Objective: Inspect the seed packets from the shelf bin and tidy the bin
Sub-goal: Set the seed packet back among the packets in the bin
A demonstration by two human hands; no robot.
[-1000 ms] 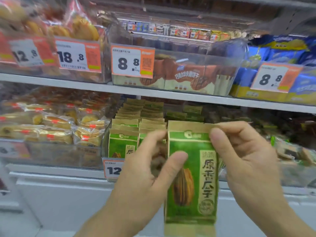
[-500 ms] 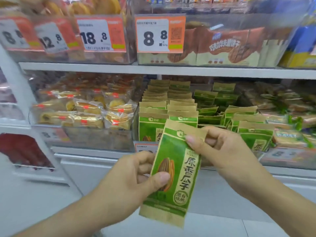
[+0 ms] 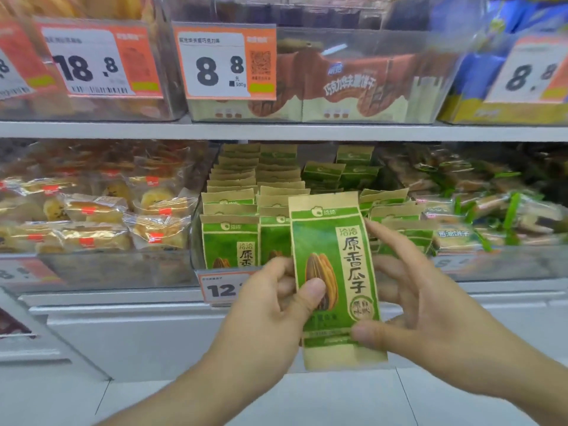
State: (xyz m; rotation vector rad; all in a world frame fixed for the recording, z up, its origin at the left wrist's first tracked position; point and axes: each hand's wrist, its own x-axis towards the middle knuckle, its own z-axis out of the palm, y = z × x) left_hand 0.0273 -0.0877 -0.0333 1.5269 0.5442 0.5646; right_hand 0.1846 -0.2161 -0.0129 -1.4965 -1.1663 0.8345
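Shop shelving, seed bin (image 3: 196, 241) on the middle shelf, one packet held out in front of it.

The seed packet (image 3: 333, 281), tilted half a second ago, now stands upright and front-on; the right hand (image 3: 430, 309) has dropped from its top edge to pinch its lower corner, and the left hand (image 3: 270, 305) clamps its left edge with thumb on the face. Inspection looks underway; the rows behind remain uneven.

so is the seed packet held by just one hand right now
No, both hands hold the seed packet: the left hand pinches its left edge, the right hand its lower right.
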